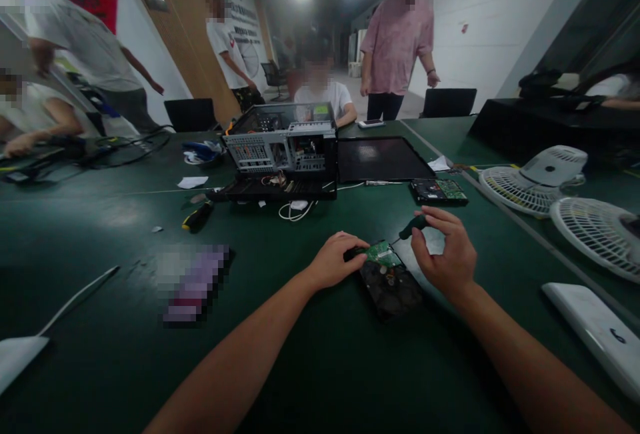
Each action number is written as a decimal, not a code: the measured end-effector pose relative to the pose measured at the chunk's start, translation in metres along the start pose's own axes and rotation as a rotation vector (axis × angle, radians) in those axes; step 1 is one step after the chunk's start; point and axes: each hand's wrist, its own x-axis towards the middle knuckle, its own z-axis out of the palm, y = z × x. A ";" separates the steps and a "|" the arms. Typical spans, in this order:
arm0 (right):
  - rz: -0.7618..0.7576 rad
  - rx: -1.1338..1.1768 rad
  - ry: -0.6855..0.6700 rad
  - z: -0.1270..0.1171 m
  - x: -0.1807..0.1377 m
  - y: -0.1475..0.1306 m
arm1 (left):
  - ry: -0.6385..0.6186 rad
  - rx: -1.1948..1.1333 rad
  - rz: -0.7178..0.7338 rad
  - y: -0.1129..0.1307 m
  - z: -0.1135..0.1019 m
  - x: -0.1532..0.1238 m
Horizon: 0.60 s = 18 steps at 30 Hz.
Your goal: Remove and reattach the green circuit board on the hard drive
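Observation:
A hard drive lies on the dark green table in front of me, its green circuit board facing up at the far end. My left hand grips the drive's far left corner, thumb on top and fingers along the side. In my right hand is a small screwdriver with a dark green handle, pinched between thumb and fingers. The screwdriver leans, its thin shaft reaching down to the right edge of the circuit board. Whether the tip sits in a screw is too small to tell.
An opened computer case stands ahead, beside a black panel. Another hard drive lies at the right. Around them are a yellow-black screwdriver, a blurred purple item, fan parts and a white cover. Several people are nearby.

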 end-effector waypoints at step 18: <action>0.054 -0.009 -0.050 0.001 -0.004 -0.002 | -0.005 -0.001 -0.002 -0.001 0.001 0.000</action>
